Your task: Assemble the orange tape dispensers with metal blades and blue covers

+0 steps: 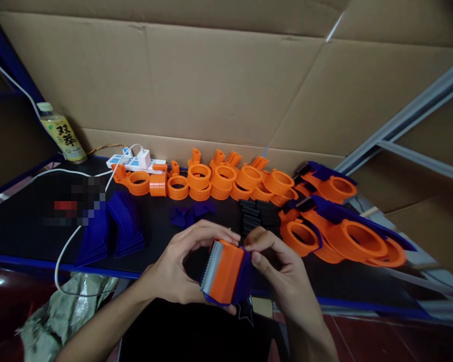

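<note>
Low in the middle, a tape dispenser [226,274] is held with its orange face and grey toothed blade [213,266] toward me. My left hand [181,261] wraps around it from the left, fingers over the top and thumb side beneath. At its upper right, my right hand [277,266] pinches the edge of the blue side piece [244,279]; thumb and forefinger are close together there. The rest of the dispenser is hidden behind the blade and my fingers. Just beyond my hands lie small blue pieces [191,215] and black roller-like parts [254,213].
Orange tape dispenser bodies [222,178] line the back of the black table [154,241]. Finished-looking orange and blue dispensers [362,239] crowd the right. Stacked blue plates [128,226], a power strip [136,162], a white cable [62,256] and a drink bottle [64,136] are on the left.
</note>
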Action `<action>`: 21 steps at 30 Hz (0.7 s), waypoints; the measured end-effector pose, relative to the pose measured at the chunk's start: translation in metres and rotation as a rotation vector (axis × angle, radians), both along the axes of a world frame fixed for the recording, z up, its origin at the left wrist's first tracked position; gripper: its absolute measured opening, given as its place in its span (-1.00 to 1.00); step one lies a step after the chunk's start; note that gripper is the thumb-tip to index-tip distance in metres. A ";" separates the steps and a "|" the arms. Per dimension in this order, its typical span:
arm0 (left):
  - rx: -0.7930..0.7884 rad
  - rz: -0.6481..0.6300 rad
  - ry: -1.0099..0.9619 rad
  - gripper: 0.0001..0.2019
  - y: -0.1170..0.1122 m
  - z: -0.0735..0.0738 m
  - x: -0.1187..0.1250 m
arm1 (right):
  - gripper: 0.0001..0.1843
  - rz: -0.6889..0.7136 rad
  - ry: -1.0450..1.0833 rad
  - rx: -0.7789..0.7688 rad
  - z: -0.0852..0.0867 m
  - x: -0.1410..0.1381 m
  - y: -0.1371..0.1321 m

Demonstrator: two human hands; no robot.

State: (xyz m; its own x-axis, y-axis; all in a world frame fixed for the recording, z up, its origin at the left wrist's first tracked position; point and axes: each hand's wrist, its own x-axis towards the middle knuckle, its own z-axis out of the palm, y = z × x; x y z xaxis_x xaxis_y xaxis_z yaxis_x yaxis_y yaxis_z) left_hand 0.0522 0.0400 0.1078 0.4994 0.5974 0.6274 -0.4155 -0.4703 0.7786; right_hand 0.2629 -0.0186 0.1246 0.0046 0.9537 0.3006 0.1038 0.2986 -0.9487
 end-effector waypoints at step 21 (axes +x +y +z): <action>-0.789 0.215 -0.380 -0.56 0.003 -0.005 0.026 | -0.08 -0.188 -1.200 0.564 0.036 0.007 -0.005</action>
State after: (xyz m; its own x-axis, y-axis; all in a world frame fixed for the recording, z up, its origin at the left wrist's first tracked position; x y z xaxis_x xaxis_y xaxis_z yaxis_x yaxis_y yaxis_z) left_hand 0.0785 0.0434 0.1031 0.1693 0.9809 0.0955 -0.6754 0.0449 0.7361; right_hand 0.2702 -0.0239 0.1609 -0.4212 0.7129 0.5607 0.8627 0.5057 0.0051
